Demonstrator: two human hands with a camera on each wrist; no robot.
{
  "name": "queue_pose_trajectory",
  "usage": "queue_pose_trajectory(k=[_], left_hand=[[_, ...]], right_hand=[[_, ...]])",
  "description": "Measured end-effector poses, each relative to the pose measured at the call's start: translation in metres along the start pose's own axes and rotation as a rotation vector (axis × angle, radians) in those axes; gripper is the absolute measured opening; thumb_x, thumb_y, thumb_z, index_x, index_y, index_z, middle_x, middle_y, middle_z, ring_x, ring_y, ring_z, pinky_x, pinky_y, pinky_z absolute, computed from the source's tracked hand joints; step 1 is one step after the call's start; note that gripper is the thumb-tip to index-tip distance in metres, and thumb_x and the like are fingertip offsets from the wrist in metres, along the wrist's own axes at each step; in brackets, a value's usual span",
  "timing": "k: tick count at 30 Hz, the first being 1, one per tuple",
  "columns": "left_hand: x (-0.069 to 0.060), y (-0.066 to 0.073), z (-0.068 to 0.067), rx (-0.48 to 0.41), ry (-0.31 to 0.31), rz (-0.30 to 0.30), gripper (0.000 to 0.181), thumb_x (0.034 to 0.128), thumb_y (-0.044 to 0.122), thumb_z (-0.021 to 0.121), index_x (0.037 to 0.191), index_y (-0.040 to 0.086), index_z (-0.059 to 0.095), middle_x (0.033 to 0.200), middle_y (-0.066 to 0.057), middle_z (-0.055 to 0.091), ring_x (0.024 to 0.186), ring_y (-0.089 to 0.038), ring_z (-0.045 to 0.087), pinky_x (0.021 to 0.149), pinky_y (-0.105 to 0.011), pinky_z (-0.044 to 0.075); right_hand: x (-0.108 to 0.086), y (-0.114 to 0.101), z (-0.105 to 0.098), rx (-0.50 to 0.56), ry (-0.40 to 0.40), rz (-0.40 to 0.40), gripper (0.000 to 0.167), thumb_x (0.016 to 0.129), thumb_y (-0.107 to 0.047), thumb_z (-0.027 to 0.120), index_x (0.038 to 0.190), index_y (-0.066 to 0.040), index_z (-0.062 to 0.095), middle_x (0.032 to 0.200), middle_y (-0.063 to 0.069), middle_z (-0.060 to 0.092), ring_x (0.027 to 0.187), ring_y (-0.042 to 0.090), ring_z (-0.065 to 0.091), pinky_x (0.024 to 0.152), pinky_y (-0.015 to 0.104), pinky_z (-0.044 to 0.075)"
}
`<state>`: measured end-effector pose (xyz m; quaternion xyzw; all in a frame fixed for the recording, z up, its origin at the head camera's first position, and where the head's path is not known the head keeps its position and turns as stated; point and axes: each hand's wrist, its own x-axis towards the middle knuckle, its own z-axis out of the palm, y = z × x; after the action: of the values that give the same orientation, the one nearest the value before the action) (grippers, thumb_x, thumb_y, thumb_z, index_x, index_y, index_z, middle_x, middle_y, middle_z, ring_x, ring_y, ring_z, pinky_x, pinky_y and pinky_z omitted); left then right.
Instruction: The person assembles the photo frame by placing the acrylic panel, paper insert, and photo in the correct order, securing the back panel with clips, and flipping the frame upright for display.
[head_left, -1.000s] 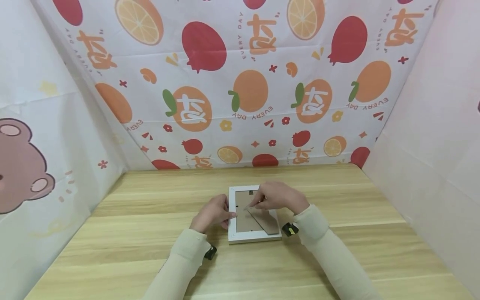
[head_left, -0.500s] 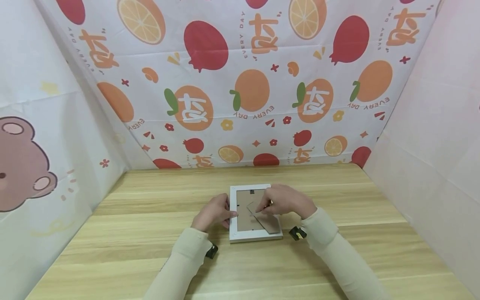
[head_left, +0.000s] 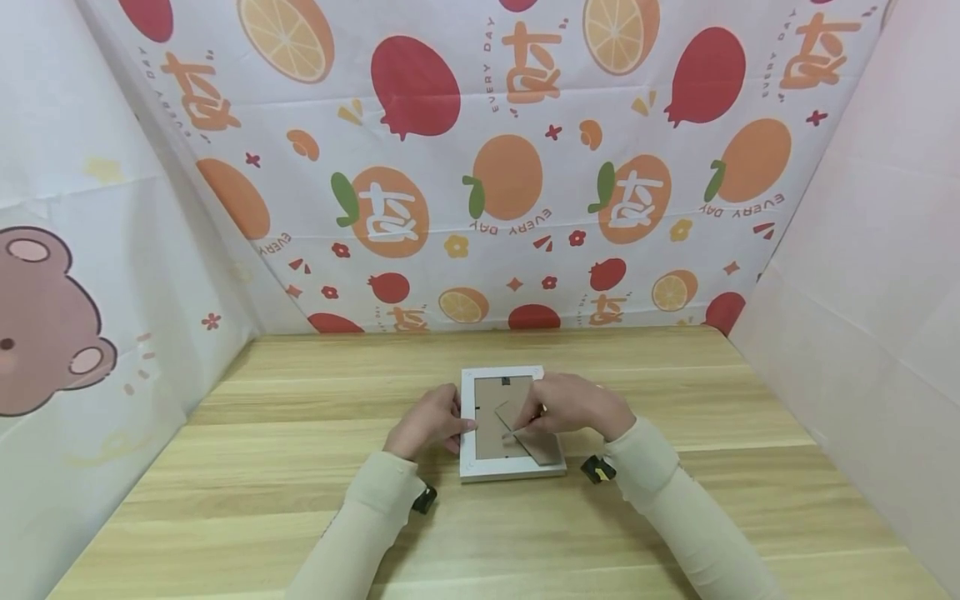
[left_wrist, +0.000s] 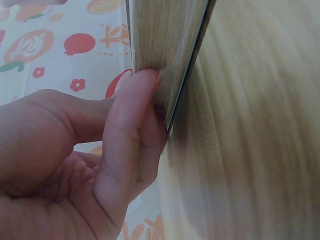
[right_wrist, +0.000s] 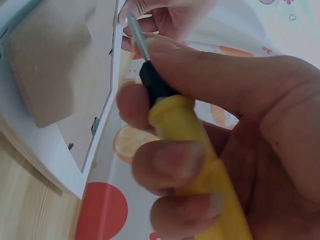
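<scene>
A white picture frame point(head_left: 468, 400) lies face down on the wooden table, its brown backing board point(head_left: 487, 429) showing. A slanted stand leg point(head_left: 546, 450) is on the backing's lower right. My left hand point(head_left: 427, 422) grips the frame's left side, thumb on top; in the left wrist view its fingers point(left_wrist: 120, 125) press against the frame's side edge point(left_wrist: 167, 45). My right hand point(head_left: 577, 406) is above the backing and holds a screwdriver point(right_wrist: 182, 127) with a yellow and black handle. In the head view, its tip points toward the backing; whether it touches cannot be told.
Small dark metal tabs sit along the backing's edge, with a dark hanger point(head_left: 506, 381) at the top. The wooden table point(head_left: 315, 400) extends around the frame. A fruit-print cloth point(head_left: 442, 192) hangs behind, and pale cloths hang at both sides.
My right hand has moved a little right and toward me over the backing with the screwdriver. The left hand keeps its grip, and the frame stays about where it was.
</scene>
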<state>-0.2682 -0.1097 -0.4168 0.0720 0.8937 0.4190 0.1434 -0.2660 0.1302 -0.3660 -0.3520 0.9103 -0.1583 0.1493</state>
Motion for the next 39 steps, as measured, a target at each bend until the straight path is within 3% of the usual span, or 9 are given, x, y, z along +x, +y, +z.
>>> queue_pose_trajectory(k=[5,12,23,39], left_hand=[[0.001,-0.001,0.001,0.012,-0.003,0.003,0.022,0.0932,0.004,0.075,0.097,-0.003,0.055,0.086,-0.015,0.066,0.06,-0.02,0.07,0.056,-0.031,0.063],[0.001,0.0,0.001,-0.006,-0.002,-0.001,0.021,0.0936,0.003,0.074,0.1,-0.004,0.055,0.087,-0.016,0.066,0.061,-0.021,0.07,0.057,-0.032,0.063],[0.002,-0.001,0.001,-0.005,-0.005,0.002,0.022,0.0935,0.003,0.074,0.099,-0.004,0.054,0.087,-0.016,0.066,0.061,-0.021,0.071,0.057,-0.032,0.063],[0.002,-0.001,0.001,-0.007,-0.006,0.002,0.022,0.0933,0.003,0.074,0.098,-0.003,0.054,0.086,-0.015,0.065,0.06,-0.021,0.07,0.057,-0.032,0.063]], right_hand=[[-0.002,-0.001,0.002,-0.025,-0.033,0.03,0.012,0.088,-0.011,0.082,0.094,-0.021,0.086,0.085,-0.009,0.079,0.067,0.005,0.051,0.053,0.02,0.034],[-0.003,0.0,0.003,-0.038,-0.036,0.014,0.012,0.087,-0.009,0.083,0.09,-0.02,0.086,0.082,-0.011,0.078,0.063,0.002,0.048,0.054,0.018,0.035],[0.0,-0.004,0.005,-0.041,-0.053,0.01,0.011,0.087,-0.01,0.083,0.09,-0.02,0.086,0.09,-0.007,0.081,0.068,0.0,0.052,0.06,0.017,0.042],[-0.001,-0.013,0.006,-0.044,-0.051,0.054,0.012,0.088,-0.006,0.081,0.087,-0.017,0.085,0.08,-0.01,0.077,0.061,0.003,0.051,0.055,0.017,0.042]])
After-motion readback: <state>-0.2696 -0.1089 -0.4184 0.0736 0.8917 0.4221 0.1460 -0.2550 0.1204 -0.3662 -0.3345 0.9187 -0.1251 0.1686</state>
